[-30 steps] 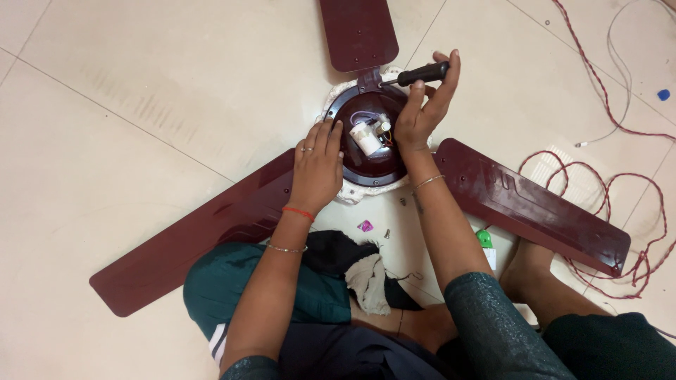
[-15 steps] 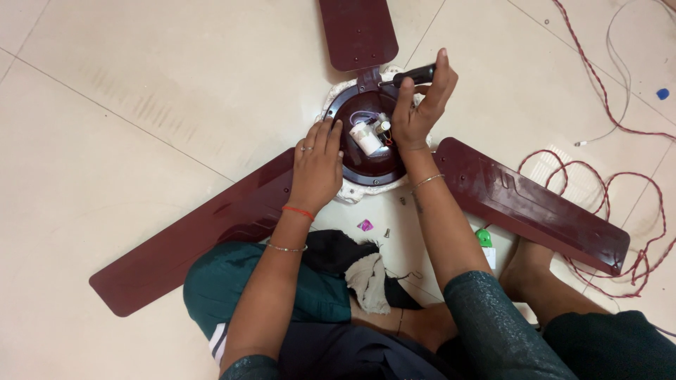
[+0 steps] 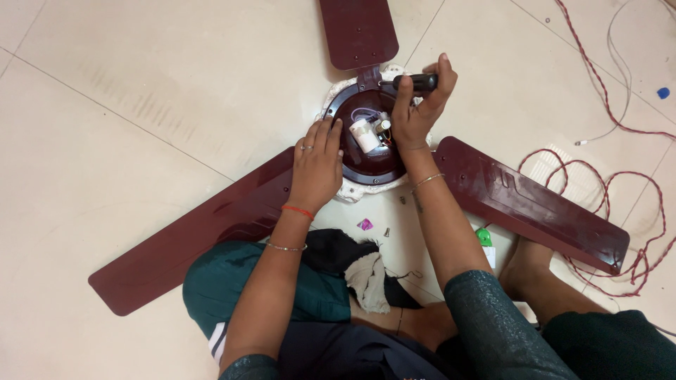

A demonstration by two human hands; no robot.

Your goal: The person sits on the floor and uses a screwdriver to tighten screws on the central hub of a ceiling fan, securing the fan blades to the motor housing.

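Nearest, by the knees: a crumpled black-and-white cloth [image 3: 362, 271], a small pink scrap [image 3: 365, 224] and loose metal screws [image 3: 386, 231] on the pale tiled floor [image 3: 141, 84].

Further out, left hand [image 3: 317, 169] flat on the rim of the round maroon ceiling-fan motor housing [image 3: 366, 162], fingers spread and open, gripping nothing, just pressing.

Inside the open housing, just left of the right fingers: a white cylindrical capacitor [image 3: 364, 135] with thin coloured wires.

Right hand [image 3: 415, 105] closed around a black-handled screwdriver [image 3: 415, 82], now lying level at the housing's far edge (tilted higher a second ago), tip toward the far rim, apparently seating on a fastener.

Beyond: three maroon blades [image 3: 355, 28], red twisted wire [image 3: 620, 162].
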